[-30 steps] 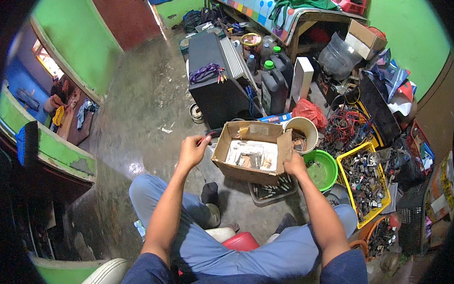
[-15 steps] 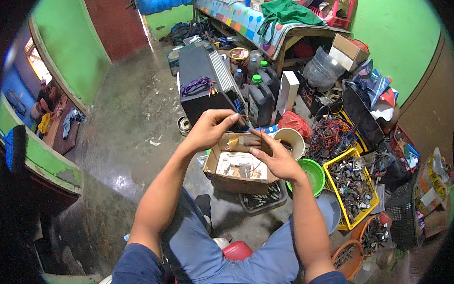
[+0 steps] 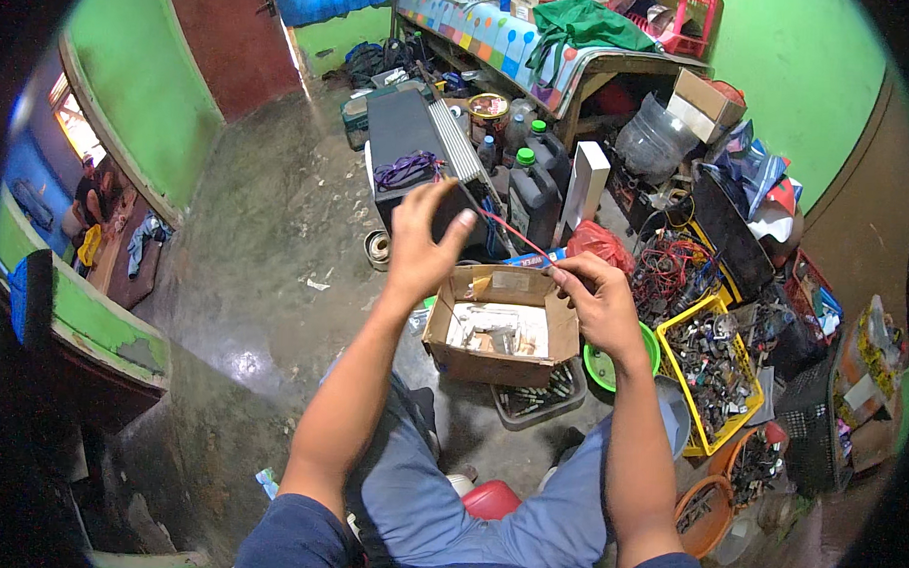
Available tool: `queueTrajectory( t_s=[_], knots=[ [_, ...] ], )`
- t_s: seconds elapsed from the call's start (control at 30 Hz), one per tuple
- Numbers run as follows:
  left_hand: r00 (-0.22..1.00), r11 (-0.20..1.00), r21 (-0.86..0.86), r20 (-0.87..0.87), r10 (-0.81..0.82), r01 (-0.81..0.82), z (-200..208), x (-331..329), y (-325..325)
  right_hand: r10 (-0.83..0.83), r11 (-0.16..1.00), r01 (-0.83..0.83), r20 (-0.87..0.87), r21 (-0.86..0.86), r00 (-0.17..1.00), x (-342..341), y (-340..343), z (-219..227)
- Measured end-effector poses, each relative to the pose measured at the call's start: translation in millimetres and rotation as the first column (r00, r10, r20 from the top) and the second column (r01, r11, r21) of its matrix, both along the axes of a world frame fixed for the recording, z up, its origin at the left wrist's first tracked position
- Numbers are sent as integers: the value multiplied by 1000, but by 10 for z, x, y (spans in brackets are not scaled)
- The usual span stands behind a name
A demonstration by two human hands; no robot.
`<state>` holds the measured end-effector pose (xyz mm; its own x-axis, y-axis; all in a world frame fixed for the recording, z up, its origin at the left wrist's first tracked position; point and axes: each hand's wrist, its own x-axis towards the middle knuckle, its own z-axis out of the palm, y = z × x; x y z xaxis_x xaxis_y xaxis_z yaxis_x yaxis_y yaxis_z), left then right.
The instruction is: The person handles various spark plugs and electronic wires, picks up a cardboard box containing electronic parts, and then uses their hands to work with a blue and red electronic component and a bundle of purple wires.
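A thin red wire (image 3: pixel 521 236) stretches slantwise above the cardboard box. My right hand (image 3: pixel 606 299) pinches its lower end between thumb and fingertips, over the box's right rim. The wire's other end rises to near the fingertips of my left hand (image 3: pixel 422 245), which is raised with thumb and fingers apart; I see no grip on the wire there. Below both hands stands the open cardboard box (image 3: pixel 492 368), with white and pale small pieces (image 3: pixel 493 330) inside. Partly under the box is a dark tray (image 3: pixel 540 407) of small cylindrical parts.
On the right are a green basin (image 3: pixel 612 368), a yellow crate (image 3: pixel 704 448) of small parts, a tangle of wires (image 3: pixel 665 271) and orange bowls (image 3: pixel 704 523). Beyond the box stand a black cabinet (image 3: pixel 405 132), dark jugs (image 3: pixel 532 202) and a cloth-covered table (image 3: pixel 483 30).
My left hand has opened and lifted away from the wire. My right hand has shifted right and now pinches one end, with the red wire stretched out in view.
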<state>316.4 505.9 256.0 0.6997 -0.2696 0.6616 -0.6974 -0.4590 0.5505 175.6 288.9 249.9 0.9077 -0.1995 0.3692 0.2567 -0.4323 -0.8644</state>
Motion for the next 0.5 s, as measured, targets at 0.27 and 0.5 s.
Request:
queueTrajectory(
  t_s=[0.27,0.5],
  knots=[
    [768,873,-87,-438,-466,480,-2,-350,-209,21,998,-20,-5,52,1000,143,249,252],
    [658,827,-218,-515,-549,519,-38,-474,-312,-80,977,71,34,199,996,153,221,118]
  ],
)
